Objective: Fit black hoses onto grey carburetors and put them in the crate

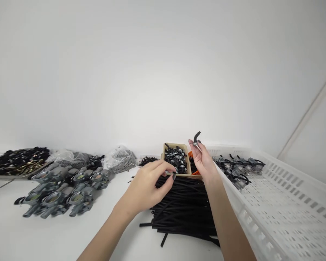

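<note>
- Right hand [202,157]: pinching curved black tube piece [197,136], round metallic end, raised beside beige bin [188,163].
- Left hand [150,185]: fingertips curled close, grip unclear, near slim, straight black tubes [184,212].
- Left: lumpy grey castings [53,198].

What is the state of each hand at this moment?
Left hand: curled, nearly closed; whether it holds something cannot be told.
Right hand: closed, holding a small black bent piece.

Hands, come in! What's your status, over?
Right hand raised, holding a bent black tube with a metal end. Left hand near the cream bin, grip unclear. Long black tubes heaped before the bin.
</note>
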Available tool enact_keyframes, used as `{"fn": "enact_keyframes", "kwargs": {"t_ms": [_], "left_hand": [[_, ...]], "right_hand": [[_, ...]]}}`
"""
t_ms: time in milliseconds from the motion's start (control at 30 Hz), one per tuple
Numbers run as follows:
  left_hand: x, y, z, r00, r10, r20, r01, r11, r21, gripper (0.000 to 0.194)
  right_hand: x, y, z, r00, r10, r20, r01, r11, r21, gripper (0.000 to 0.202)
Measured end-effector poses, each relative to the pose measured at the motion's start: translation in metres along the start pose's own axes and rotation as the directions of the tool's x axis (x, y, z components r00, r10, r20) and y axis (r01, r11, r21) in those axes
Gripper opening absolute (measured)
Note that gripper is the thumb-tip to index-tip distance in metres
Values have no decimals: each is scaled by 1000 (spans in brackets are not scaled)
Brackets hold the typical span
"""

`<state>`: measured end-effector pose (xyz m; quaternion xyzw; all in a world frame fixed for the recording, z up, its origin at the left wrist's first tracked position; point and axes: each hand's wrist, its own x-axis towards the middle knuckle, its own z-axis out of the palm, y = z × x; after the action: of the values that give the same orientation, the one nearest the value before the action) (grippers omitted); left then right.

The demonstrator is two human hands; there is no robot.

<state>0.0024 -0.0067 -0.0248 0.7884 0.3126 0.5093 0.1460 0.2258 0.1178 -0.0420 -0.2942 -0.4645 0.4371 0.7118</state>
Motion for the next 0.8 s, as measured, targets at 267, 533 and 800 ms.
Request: {"fn": "enact_keyframes", "kwargs": {"t_ms": [267, 533, 800], "left_hand": [[-64, -83, -116, 800, -321, -507, 448, 881, 150, 29], [-108, -142, -221, 486, -340, -805, 703, 700, 128, 44], [-89, -116, -210, 434, -416, -799, 576, 810, -108, 33]], "right_hand": [[-5, -11, -2, 984, 179, -16, -162, 921, 353, 15], [-14, -45, 0, 977, 204, -69, -163, 909, 383, 12], [-14, -45, 0, 987, 154, -45, -125, 914, 386, 16]]}}
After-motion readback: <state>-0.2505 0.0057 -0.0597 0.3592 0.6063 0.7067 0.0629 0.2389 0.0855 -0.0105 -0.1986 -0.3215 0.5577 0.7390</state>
